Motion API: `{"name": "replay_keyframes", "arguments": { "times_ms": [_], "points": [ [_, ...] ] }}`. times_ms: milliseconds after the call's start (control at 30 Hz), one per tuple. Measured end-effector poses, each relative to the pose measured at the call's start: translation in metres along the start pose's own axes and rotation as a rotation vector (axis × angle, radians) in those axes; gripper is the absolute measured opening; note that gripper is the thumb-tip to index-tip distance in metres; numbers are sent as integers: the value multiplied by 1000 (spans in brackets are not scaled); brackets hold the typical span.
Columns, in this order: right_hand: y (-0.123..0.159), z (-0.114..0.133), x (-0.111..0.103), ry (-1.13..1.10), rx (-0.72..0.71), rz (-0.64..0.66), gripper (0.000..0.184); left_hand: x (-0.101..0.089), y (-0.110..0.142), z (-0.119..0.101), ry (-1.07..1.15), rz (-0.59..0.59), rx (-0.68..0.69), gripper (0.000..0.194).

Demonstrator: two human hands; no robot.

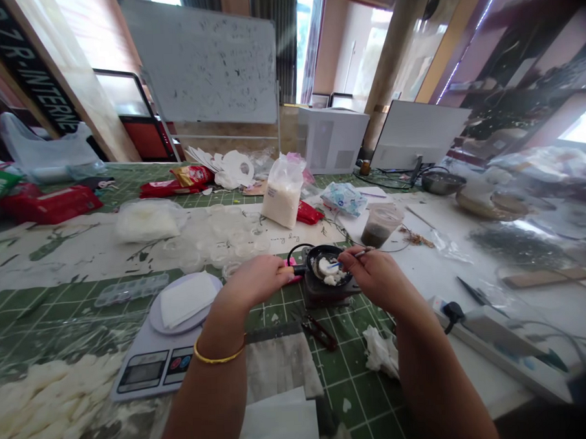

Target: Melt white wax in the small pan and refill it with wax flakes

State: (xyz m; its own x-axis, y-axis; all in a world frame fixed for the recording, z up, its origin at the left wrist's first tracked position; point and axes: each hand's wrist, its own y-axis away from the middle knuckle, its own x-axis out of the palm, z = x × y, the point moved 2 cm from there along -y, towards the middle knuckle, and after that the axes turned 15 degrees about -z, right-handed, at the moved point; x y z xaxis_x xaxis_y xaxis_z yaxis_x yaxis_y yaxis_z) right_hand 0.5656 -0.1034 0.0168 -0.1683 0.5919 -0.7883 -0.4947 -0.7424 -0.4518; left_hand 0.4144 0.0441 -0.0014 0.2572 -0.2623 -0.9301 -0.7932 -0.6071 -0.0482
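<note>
My left hand (257,280) is closed around the handle of a small black pan (327,249). The pan rests on a dark, compact hot plate (328,298) and holds lumpy white material (335,280), part of it looking melted. In my right hand (370,272), pinched between the fingers, is a thin stirring stick (332,265) with a bluish end dipping into the pan; its exact kind is unclear. Just in front of the hot plate lie dark-red-handled snips (320,329). A crumpled white tissue (380,353) sits below my right wrist.
A kitchen scale (147,371) bearing white sheets stands left, beside white flakes (48,405). Behind are clear cups (220,232), a bag of white granules (283,197) and a tub with dark contents (381,225). A power strip (503,353) with cables lies right.
</note>
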Motion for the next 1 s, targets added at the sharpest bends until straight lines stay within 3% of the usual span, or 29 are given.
{"name": "replay_keyframes", "arguments": {
  "times_ms": [433,600,767,1000],
  "points": [
    [1,2,2,-19,-26,8,35,-1,-1,-1,-1,-7,4,39],
    [0,-2,2,42,26,-16,38,0,0,0,9,6,-5,39],
    [2,3,1,-5,-24,26,37,0,0,0,9,0,9,38],
    [-1,0,-1,48,25,-7,37,0,0,1,17,7,5,37]
  ]
}}
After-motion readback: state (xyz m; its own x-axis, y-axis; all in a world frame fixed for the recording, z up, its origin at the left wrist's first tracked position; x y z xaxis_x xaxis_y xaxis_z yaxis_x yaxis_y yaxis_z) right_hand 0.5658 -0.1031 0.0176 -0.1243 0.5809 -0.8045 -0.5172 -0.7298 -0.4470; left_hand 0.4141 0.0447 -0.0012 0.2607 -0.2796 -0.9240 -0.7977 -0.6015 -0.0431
